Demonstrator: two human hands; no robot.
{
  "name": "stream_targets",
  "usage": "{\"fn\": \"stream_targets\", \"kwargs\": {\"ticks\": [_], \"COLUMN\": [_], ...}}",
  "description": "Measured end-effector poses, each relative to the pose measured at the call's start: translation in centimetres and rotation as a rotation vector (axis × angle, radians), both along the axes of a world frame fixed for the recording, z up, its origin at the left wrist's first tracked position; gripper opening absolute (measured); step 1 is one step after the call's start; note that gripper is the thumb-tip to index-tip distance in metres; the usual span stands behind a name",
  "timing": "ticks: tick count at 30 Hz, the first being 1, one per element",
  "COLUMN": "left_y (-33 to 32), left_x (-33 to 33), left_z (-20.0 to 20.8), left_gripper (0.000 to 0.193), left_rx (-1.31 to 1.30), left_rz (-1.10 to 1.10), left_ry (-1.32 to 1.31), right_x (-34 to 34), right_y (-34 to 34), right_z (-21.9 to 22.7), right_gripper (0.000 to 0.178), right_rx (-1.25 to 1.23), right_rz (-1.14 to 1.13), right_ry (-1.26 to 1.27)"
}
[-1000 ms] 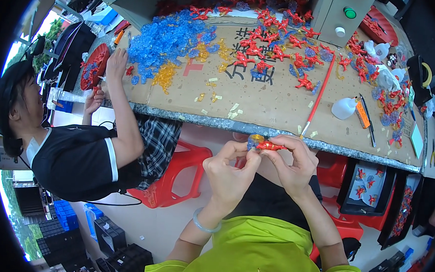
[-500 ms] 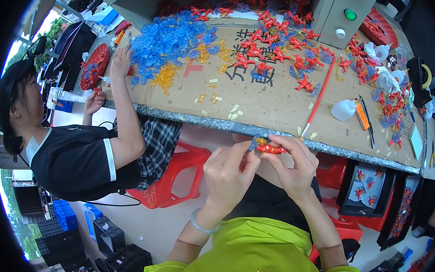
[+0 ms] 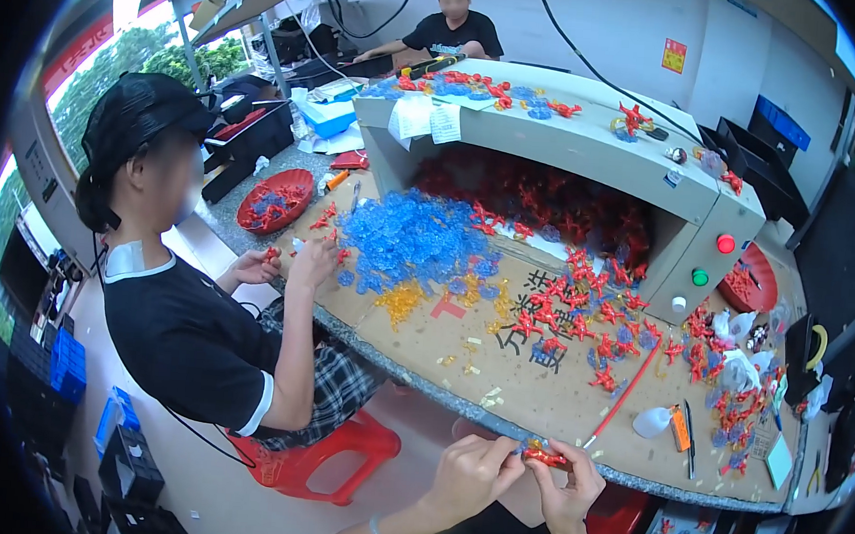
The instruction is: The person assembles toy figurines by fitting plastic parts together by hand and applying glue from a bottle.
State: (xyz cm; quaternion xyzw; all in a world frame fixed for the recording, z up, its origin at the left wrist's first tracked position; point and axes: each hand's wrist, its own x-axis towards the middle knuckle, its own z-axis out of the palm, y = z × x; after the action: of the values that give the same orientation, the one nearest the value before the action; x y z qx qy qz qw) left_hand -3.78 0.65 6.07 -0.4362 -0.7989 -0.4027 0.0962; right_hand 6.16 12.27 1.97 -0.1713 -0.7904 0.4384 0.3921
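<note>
Both of my hands meet just in front of the table's near edge, holding one small toy figure [image 3: 545,457], shiny red with bits of translucent yellow and blue at its left end. Thumb and fingers of my left hand [image 3: 469,473] pinch that left end. My right hand [image 3: 571,486] grips the red body from the other side. Fingertips cover part of the figure, so how its pieces join is hard to make out. Closest on the cardboard-covered tabletop [image 3: 536,411] lies a thin red brush [image 3: 623,395].
Blue translucent pieces [image 3: 414,242] are heaped beside yellow ones [image 3: 401,303]. Red figures [image 3: 582,301] spread before a grey machine [image 3: 573,129]. A white bottle [image 3: 651,423] and black pen [image 3: 692,442] lie right. A co-worker [image 3: 189,331] sits left, near a red tray [image 3: 277,202]; another person [image 3: 452,34] is behind.
My view has tilted up and swung left, so the machine's top and a person behind it now show. My hands sit lower in the picture, still on the toy figure.
</note>
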Motion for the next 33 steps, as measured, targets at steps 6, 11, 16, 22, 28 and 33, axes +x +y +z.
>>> {"fn": "stream_targets", "kwargs": {"ticks": [6,11,16,22,28,33], "left_y": [0.3,0.0,-0.6,-0.9,-1.0,-1.0], "left_x": [-0.4,-0.5,-0.4,-0.2,-0.2,-0.2], "left_z": [-0.5,-0.7,-1.1,-1.1,-1.0,-0.6], "left_gripper": [0.011,0.01,0.01,0.013,0.013,0.01], "left_rx": [0.027,0.034,0.029,0.067,0.075,0.043], "left_rz": [0.022,0.04,0.058,0.063,0.069,0.095], "left_ry": [-0.055,-0.091,-0.143,-0.176,-0.186,-0.2], "right_x": [-0.6,-0.8,-0.7,-0.7,-0.8,-0.7], "right_y": [0.4,0.4,-0.2,-0.5,-0.6,-0.5], "right_z": [0.1,0.0,0.0,-0.2,0.1,0.0], "right_gripper": [0.038,0.038,0.038,0.038,0.036,0.035], "right_rx": [-0.049,-0.031,-0.085,-0.082,-0.115,-0.075], "right_rz": [0.028,0.055,0.055,0.054,0.075,0.071], "right_ry": [-0.001,-0.012,0.001,0.0,-0.012,-0.015]}}
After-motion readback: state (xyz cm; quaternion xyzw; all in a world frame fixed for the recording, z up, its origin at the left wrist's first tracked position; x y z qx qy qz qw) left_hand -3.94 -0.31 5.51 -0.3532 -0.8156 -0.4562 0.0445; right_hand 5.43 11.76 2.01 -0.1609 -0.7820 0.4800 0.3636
